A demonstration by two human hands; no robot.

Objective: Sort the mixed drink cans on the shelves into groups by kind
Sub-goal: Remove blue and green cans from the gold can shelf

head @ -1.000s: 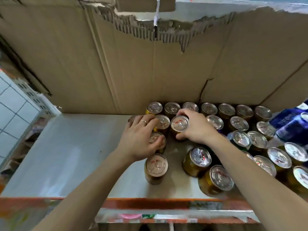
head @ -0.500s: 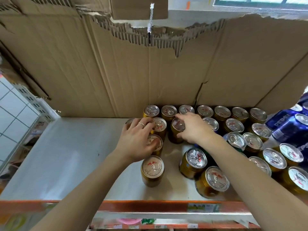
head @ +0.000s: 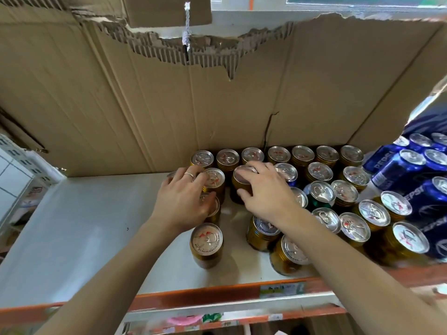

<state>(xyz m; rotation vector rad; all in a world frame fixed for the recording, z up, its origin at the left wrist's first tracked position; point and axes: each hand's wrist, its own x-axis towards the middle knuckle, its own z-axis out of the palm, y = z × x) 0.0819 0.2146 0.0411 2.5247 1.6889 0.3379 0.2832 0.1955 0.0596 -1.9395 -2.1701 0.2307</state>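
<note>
A torn sheet of corrugated cardboard [head: 145, 105] fills the upper half of the frame, its top edge ragged and its fluted core showing. Below it a smooth pale shelf [head: 84, 226] runs from lower left to centre, fronted by an orange metal lip.

Short gold cans [head: 302, 155] with silvery pull-tab lids stand upright in rows against the cardboard at centre right. More are scattered toward the front edge. Glossy blue cans [head: 399, 172] lie on their sides at the far right. A single green can [head: 316, 197] stands among the gold ones.

The right hand [head: 266, 189], at centre, grips a gold can [head: 242, 182] from above, fingers curled over its lid and thumb on its side. Just left of it, the left hand [head: 183, 199] rests on the neighbouring can tops with fingers loosely spread and thumb touching a lid. A thin silver ring [head: 189, 175] circles one finger.
</note>
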